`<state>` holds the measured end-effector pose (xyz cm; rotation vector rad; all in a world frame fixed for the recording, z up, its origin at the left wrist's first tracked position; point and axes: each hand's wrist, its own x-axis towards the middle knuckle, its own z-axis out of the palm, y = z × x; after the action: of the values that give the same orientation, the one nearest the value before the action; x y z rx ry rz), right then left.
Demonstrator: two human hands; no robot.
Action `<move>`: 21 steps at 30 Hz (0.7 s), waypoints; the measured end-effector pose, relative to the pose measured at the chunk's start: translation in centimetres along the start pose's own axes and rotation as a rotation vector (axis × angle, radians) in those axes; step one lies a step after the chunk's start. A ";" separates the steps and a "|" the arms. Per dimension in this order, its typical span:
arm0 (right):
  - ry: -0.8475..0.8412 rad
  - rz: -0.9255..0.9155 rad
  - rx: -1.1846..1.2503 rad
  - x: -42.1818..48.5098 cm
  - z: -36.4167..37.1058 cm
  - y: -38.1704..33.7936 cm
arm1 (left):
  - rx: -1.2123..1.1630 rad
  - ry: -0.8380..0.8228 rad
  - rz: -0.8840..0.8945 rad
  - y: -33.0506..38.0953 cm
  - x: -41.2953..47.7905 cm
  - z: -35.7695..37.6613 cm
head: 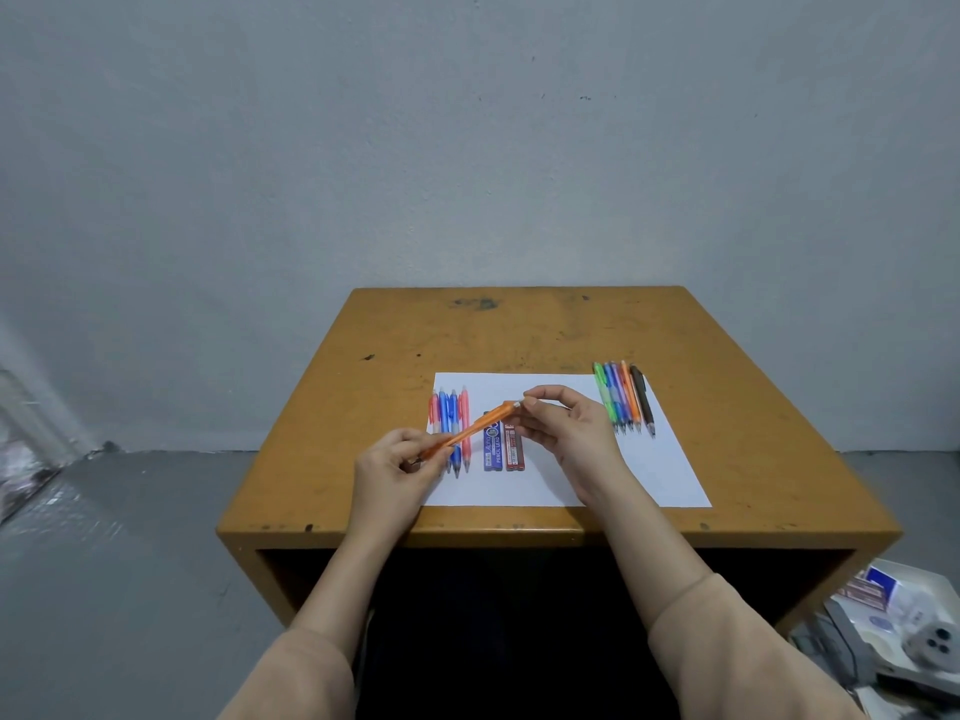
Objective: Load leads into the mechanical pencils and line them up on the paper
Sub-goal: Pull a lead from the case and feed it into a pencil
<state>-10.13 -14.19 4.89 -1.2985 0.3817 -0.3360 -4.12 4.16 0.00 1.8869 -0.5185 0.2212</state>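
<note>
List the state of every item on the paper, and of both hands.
orange pencil: off the paper, tilted, held at both ends
left hand: grips its tip end
right hand: pinches its cap end
left pencil row: lying side by side
right pencil group: lying side by side
blue lead case: lying flat
red lead case: lying flat

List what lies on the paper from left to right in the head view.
Row of red and blue pencils → blue lead case → red lead case → row of mixed-colour pencils. The held orange pencil crosses several, so I leave it out.
</note>
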 end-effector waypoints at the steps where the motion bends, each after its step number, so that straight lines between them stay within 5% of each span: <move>1: -0.003 -0.003 -0.003 0.0 0.0 0.0 | -0.004 0.002 0.001 0.0 0.0 0.0; 21: -0.030 -0.210 -0.373 0.4 -0.8 0.0 | 0.032 0.006 -0.016 0.0 -0.1 -0.1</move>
<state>-10.12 -15.07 4.69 -1.7136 0.2908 -0.4353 -4.21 4.28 0.03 1.9206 -0.4982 0.2258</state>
